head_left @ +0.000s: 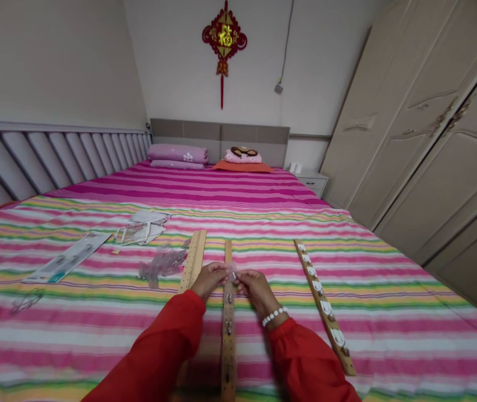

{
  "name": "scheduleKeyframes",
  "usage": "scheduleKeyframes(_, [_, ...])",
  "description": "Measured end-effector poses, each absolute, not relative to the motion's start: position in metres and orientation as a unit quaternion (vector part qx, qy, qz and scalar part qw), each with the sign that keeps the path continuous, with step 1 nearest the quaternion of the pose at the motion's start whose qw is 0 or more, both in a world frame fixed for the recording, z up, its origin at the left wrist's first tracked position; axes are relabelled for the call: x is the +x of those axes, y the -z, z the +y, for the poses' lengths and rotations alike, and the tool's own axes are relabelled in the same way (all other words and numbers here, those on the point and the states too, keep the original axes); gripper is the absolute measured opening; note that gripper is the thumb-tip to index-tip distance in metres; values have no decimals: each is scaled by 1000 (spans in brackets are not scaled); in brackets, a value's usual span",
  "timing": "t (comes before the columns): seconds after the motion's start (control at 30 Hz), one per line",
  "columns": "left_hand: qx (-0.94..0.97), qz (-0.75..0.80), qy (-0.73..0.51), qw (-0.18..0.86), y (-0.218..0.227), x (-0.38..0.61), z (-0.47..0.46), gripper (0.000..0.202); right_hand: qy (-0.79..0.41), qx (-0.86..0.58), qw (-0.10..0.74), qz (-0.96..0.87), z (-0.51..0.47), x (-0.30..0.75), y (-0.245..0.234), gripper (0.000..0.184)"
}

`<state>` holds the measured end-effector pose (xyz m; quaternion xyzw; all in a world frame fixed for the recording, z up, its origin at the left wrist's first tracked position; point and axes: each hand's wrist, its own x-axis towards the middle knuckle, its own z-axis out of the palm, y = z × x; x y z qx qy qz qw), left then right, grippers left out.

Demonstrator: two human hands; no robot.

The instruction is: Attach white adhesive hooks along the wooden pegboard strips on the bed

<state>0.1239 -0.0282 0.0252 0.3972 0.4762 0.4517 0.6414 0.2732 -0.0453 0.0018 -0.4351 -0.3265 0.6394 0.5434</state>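
Note:
Both of my hands meet over a narrow wooden strip point(228, 335) that lies lengthwise on the striped bedspread point(96, 329). My left hand point(210, 277) and my right hand point(254, 287) are closed in pinches on a small pale piece point(233, 272) held between them just above the strip. A few small metal fittings sit along the strip nearer me. A wider perforated wooden strip point(194, 259) lies just left of my left hand. Another strip point(324, 306) with several white hooks lies to the right.
A clear plastic bag point(163, 262), a printed sheet point(68, 258) and opened packaging point(143, 229) lie on the left of the bed. Pillows point(177, 154) rest at the headboard. A wardrobe point(435, 139) stands along the right, a padded rail point(54, 156) along the left.

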Motion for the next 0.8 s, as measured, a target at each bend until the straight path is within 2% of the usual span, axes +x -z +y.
scheduleKeyframes(0.2, [402, 521, -449, 605, -10, 127, -15, 30, -596, -485, 546, -334, -36, 270, 10, 21])
scheduleKeyframes(0.47, [426, 570, -440, 548, -1, 128, -8, 15, -588, -485, 555, -332, -30, 263, 20, 23])
scheduleKeyframes(0.8, [457, 578, -437, 515, 9, 125, -8, 12, -584, -494, 550, -336, -30, 263, 25, 24])
